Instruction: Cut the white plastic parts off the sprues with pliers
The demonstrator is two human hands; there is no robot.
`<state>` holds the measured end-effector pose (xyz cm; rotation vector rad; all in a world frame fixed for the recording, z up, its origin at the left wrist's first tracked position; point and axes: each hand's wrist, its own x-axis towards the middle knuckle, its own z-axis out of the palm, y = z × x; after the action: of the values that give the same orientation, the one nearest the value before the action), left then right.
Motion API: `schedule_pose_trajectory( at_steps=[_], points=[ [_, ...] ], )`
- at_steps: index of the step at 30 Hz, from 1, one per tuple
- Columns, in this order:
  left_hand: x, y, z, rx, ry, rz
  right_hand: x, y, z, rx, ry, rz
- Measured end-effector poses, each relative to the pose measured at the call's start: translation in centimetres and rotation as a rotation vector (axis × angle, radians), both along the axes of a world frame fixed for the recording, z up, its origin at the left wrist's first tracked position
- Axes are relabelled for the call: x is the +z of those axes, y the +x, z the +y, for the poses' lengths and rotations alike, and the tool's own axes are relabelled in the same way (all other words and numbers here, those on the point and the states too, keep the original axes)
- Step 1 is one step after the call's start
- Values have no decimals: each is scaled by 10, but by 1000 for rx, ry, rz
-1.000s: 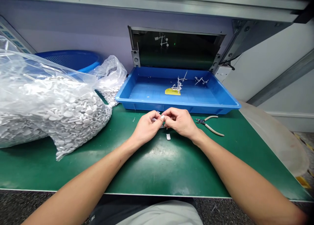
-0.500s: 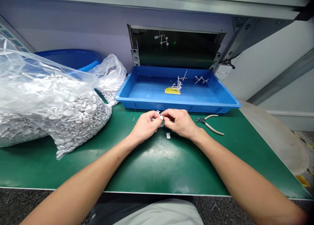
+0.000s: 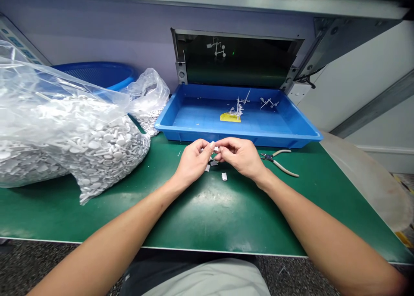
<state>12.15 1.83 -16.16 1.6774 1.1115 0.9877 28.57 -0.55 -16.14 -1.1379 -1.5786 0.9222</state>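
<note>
My left hand [image 3: 195, 159] and my right hand [image 3: 238, 156] meet just in front of the blue tray. Between their fingertips is a small white plastic part [image 3: 216, 149], pinched from both sides; the fingers hide much of it. Below the hands, small white pieces lie on the green table, among them a flat rectangular piece [image 3: 224, 176] that sits apart. Another white piece [image 3: 214, 163] rests right under the fingers. To the right of my right hand lie side cutters [image 3: 278, 161] with pale handles, their jaws toward the hand.
Behind the hands stands the blue tray [image 3: 207, 134], with several white plastic sprues and a yellow label inside. Clear bags [image 3: 106, 154] full of white parts fill the left side, before a blue basket [image 3: 97, 74]. A conveyor opening [image 3: 233, 67] lies behind the tray.
My fingers have shifted on the small part, and the right thumb now lies straighter along it. More of the white pieces beneath the hands shows. The view has moved slightly.
</note>
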Motion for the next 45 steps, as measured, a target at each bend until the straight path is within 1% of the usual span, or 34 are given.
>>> schedule_pose_trajectory(
  at_steps=[2, 5, 9, 13, 17, 19, 23, 25, 27, 29, 30, 32, 33, 35, 37, 39, 41, 43, 45],
  points=[
    [1, -1, 1, -15, -1, 10, 0, 2, 1, 25, -28, 33],
    [3, -2, 1, -51, -15, 18, 2, 5, 1, 42, -45, 27],
    [5, -5, 2, -90, -30, 15, 7, 8, 0, 123, -93, 55],
    [8, -8, 2, -190, -96, -20, 11, 11, -1, 152, -133, 87],
    [10, -12, 2, -241, -173, -44, 11, 13, -1, 187, -186, 123],
    [10, -13, 2, -273, -249, -115, 10, 12, 0, 185, -184, 131],
    [10, -14, 5, -381, -501, -297, 6, 13, 4, 207, -215, 234],
    [11, -15, 7, -414, -590, -360, 7, 17, 5, 232, -251, 232],
    [12, -17, 9, -427, -646, -431, 11, 25, 6, 277, -305, 97],
    [12, -18, 12, -403, -678, -514, 15, 33, 5, 347, -337, -157],
    [12, -18, 14, -374, -682, -548, 17, 36, 4, 379, -318, -292],
    [10, -20, 17, -293, -675, -577, 18, 38, 1, 417, -208, -509],
    [9, -20, 19, -258, -673, -577, 17, 37, 0, 414, -140, -579],
    [7, -20, 21, -221, -682, -570, 12, 33, 0, 372, -44, -649],
    [6, -20, 21, -224, -690, -552, 7, 27, 1, 329, -34, -650],
    [5, -18, 18, -238, -664, -482, 2, 23, 3, 277, -75, -547],
    [5, -15, 13, -245, -612, -373, 1, 21, 5, 195, -105, -370],
    [5, -12, 8, -259, -569, -296, 2, 18, 6, 113, -88, -229],
    [4, -10, 5, -266, -539, -260, 3, 16, 6, 68, -49, -177]
  ],
)
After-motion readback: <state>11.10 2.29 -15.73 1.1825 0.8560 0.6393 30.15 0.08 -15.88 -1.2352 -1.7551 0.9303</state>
